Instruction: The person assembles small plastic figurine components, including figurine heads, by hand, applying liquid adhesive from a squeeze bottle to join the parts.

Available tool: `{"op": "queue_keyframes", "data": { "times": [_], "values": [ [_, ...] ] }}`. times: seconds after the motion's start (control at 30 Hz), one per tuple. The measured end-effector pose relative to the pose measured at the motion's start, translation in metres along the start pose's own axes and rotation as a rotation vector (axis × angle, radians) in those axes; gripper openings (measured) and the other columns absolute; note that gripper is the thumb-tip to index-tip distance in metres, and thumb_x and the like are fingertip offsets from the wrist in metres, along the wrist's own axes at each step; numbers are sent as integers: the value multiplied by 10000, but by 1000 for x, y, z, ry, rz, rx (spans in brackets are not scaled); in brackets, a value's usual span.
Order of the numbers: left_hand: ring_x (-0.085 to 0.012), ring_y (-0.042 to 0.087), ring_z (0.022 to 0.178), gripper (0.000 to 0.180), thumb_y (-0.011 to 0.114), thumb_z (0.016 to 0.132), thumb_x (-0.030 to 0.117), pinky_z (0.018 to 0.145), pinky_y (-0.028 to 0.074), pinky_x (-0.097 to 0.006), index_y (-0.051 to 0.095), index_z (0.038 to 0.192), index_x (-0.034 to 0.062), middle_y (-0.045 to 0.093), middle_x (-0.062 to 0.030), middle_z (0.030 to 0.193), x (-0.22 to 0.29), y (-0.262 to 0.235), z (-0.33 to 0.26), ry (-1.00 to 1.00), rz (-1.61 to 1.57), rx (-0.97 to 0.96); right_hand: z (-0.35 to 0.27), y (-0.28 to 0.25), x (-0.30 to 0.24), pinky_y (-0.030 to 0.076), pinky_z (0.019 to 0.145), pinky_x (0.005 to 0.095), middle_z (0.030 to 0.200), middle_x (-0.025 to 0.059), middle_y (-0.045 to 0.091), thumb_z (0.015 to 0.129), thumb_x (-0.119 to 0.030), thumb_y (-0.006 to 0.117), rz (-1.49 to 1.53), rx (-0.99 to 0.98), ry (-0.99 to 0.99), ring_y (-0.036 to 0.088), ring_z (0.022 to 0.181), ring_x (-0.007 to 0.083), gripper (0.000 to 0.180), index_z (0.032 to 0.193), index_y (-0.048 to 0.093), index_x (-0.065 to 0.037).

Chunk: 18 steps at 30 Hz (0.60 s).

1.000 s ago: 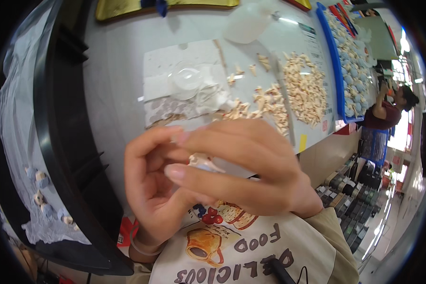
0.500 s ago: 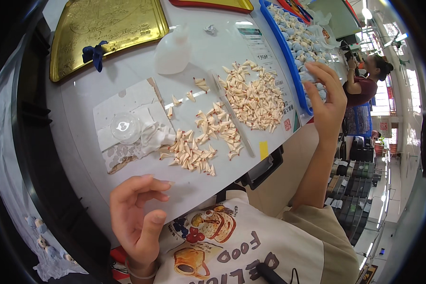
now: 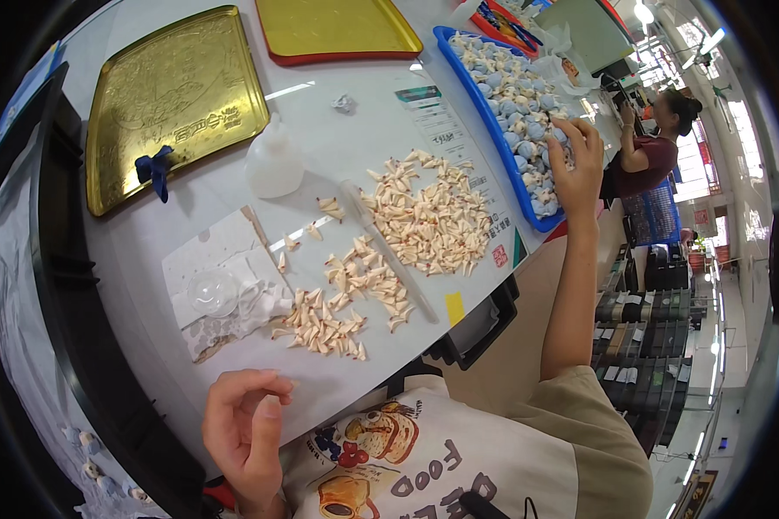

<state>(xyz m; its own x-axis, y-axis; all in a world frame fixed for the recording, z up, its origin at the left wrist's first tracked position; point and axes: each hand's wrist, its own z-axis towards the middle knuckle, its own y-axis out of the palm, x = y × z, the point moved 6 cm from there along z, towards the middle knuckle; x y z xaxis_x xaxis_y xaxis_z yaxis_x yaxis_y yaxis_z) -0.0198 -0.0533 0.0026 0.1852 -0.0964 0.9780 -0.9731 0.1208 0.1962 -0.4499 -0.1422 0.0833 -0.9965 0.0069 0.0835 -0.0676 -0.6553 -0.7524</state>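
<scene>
My right hand (image 3: 577, 164) is over the near end of a blue tray (image 3: 504, 151) full of small light-blue and cream pieces (image 3: 512, 102). Its thumb and fingers are apart among the pieces, with nothing plainly gripped. My left hand (image 3: 247, 428) hangs by the table's near edge, fingers loosely curled and thumb close to them. No held thing shows in it. In front of it lie small cream, pointed pieces with red tips (image 3: 325, 324). A larger pile of the same pieces (image 3: 428, 216) lies beyond a clear flat strip (image 3: 394, 259).
A white squeeze bottle (image 3: 274, 164) stands mid-table. Left of it, a clear round lid (image 3: 213, 292) and crumpled tissue (image 3: 255, 304) rest on a stained white board (image 3: 225, 246). Gold trays (image 3: 177, 108) lie behind, one with a dark-blue ribbon (image 3: 154, 171). A person (image 3: 649, 143) sits at right.
The view has shifted, so the table things appear lower and farther left. My left thumb has come closer to its fingers. My right hand has moved slightly farther along the blue tray.
</scene>
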Motion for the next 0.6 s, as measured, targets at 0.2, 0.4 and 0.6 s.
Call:
{"op": "queue_keyframes", "data": {
  "times": [0.2, 0.4, 0.6],
  "values": [
    [-149, 569, 810, 163, 471, 876, -12, 730, 461, -269, 533, 1020, -57, 576, -115, 886, 0, 2, 4, -6, 36, 18, 18, 4, 27, 414, 902, 363, 1139, 106, 551, 859, -246, 587, -10, -19, 73, 524, 1063, 278, 286, 1113, 628, -121],
    [-149, 564, 793, 154, 456, 870, -43, 715, 460, -264, 561, 983, -57, 578, -115, 883, 2, 1, 3, 10, 64, 27, 28, 13, 27, 436, 903, 341, 1161, 122, 575, 908, -217, 523, 188, -128, 135, 559, 1066, 274, 289, 1160, 598, -98],
    [-150, 558, 793, 168, 477, 845, -73, 730, 458, -260, 578, 979, -59, 576, -112, 877, -1, -2, 3, 7, 87, -4, 17, 22, 32, 376, 981, 350, 1192, 151, 568, 925, -164, 484, 118, -188, 7, 514, 1142, 290, 273, 1145, 589, -41]
  ]
}}
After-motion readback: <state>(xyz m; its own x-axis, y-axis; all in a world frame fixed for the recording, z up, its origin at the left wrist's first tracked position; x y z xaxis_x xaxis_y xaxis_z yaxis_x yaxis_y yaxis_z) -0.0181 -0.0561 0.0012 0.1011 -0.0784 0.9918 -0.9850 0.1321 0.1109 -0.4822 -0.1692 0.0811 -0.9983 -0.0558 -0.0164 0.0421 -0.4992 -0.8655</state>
